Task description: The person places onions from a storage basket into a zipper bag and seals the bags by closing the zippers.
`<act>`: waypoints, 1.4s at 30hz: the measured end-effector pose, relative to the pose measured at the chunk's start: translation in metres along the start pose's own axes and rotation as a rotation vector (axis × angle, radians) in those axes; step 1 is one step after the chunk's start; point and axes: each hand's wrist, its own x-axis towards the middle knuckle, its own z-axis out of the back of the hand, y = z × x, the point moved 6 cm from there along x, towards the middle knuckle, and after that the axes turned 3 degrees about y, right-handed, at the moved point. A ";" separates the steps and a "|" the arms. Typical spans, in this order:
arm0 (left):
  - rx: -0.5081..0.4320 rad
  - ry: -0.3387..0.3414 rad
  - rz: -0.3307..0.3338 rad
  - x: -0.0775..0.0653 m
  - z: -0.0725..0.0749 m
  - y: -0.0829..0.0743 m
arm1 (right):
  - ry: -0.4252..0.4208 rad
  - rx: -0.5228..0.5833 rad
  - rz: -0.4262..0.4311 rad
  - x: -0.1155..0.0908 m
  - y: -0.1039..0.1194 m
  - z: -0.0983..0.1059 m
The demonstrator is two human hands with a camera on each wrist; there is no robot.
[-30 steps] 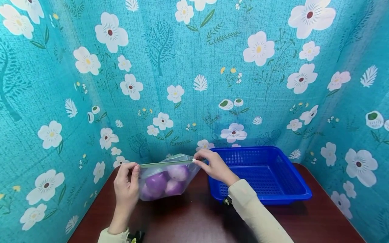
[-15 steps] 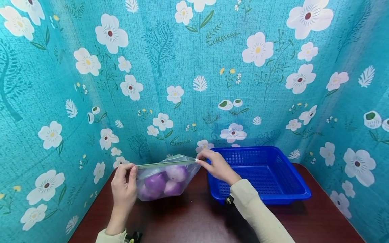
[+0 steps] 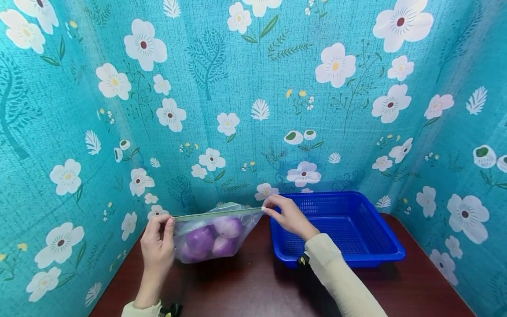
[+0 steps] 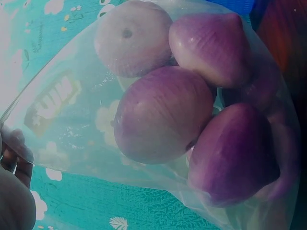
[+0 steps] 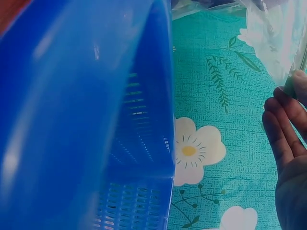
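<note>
A clear zip bag (image 3: 248, 223) with a green strip along its top holds several purple onions (image 3: 200, 240). My left hand (image 3: 157, 243) pinches the strip's left end between thumb and fingers. At the strip's right end, my right hand (image 3: 292, 216) pinches the corner with thumb and fingertips. The strip is stretched nearly straight between both hands, and the onions bunch in the lower left of the bag. Close up in the left wrist view, the onions (image 4: 163, 115) press against the film. In the right wrist view, the fingers (image 5: 283, 129) meet at the bag's corner.
A blue plastic basket (image 3: 396, 253) with slotted walls stands on the right of the dark red table (image 3: 245, 290), just beyond my right wrist. A teal flowered curtain (image 3: 245, 145) hangs close behind and on both sides.
My hands have drawn slightly apart, the left one to the left and the right one to the right along with its end of the strip. The bag and onions have shifted a little left.
</note>
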 end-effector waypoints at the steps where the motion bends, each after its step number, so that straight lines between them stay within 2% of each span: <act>1: -0.002 0.003 -0.001 0.000 0.000 -0.001 | -0.001 0.000 -0.001 0.000 0.000 0.000; 10: -0.034 0.014 -0.031 0.000 0.000 -0.001 | -0.029 0.005 -0.054 0.001 0.001 0.000; 19: -0.049 0.032 -0.023 -0.004 -0.002 -0.001 | -0.049 -0.016 -0.100 0.001 0.004 0.001; 23: -0.059 0.042 -0.016 -0.005 -0.004 0.000 | -0.049 0.008 -0.106 0.000 0.007 -0.001; 27: -0.086 0.069 -0.039 -0.009 -0.007 0.001 | -0.026 0.051 -0.122 -0.001 0.012 -0.005; 33: -0.101 0.177 -0.080 -0.020 -0.015 0.003 | -0.027 0.069 -0.145 -0.001 0.014 -0.009; 36: -0.102 0.257 -0.066 -0.026 -0.022 0.004 | -0.009 0.076 -0.142 0.000 0.015 -0.014; 42: -0.092 0.443 -0.035 -0.039 -0.040 0.008 | 0.079 0.057 -0.125 0.001 0.016 -0.030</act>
